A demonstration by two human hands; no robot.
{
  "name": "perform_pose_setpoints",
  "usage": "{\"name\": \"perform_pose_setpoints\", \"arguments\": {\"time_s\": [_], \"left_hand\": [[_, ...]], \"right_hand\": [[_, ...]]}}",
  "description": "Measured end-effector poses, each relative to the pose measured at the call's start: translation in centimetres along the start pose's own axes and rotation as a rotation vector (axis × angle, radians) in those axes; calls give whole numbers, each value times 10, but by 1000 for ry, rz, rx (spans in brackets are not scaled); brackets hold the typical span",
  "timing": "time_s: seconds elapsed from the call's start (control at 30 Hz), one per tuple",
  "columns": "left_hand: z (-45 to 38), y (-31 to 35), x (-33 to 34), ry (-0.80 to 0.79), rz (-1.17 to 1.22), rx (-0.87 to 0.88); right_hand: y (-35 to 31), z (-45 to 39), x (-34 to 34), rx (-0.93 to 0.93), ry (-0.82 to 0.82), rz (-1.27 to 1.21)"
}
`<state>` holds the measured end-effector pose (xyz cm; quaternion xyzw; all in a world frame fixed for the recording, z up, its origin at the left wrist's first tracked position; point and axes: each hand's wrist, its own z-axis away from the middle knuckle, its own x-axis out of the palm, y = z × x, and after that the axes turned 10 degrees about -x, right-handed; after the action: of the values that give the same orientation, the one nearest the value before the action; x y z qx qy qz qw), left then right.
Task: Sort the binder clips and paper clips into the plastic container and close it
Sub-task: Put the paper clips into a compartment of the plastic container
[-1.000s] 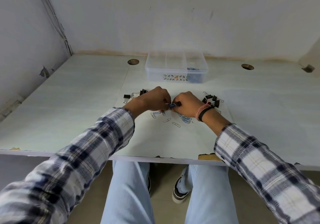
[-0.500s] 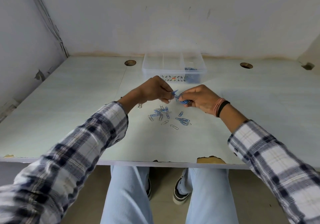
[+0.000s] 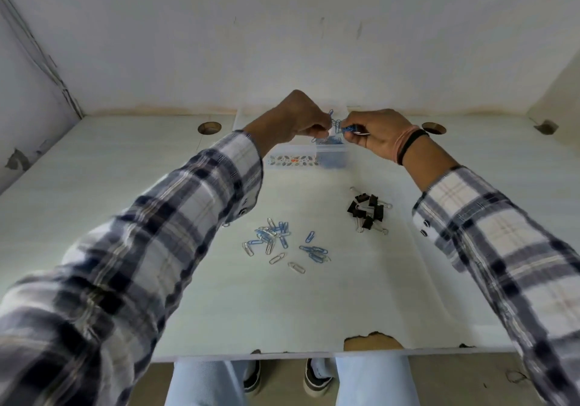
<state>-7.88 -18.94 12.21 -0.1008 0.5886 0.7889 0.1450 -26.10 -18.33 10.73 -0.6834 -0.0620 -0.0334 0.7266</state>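
A clear plastic container [image 3: 295, 159] with a patterned label stands at the back of the table, its right compartment holding blue paper clips. Both hands hover above that compartment. My left hand [image 3: 293, 117] and my right hand [image 3: 375, 134] each pinch a small bunch of blue paper clips [image 3: 335, 125] between them; one or two hang down over the box. Loose blue and silver paper clips [image 3: 276, 239] lie scattered mid-table. A pile of black binder clips [image 3: 367, 211] sits to their right.
The table [image 3: 345, 305] has two round cable holes [image 3: 209, 127] at the back and a chipped front edge. Walls close in at the left, back and right. My knees and shoes show below the table's front edge.
Both hands rose from the paper clip pile and moved back to above the container, carrying blue paper clips. The binder clips on the right came into view.
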Motion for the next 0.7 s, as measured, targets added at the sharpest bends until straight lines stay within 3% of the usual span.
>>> {"name": "perform_pose_setpoints", "arguments": {"time_s": [0.23,0.47,0.7], "left_hand": [[-50,6,21,29,-72,-90],[-46,10,16,-82,-147,-114],[-12,1,1,-12,14,-110]], "right_hand": [[0,-51,7,35,37,308],[-7,-47,10,104,3,422],[-5,-5,4,-22,27,449]]}}
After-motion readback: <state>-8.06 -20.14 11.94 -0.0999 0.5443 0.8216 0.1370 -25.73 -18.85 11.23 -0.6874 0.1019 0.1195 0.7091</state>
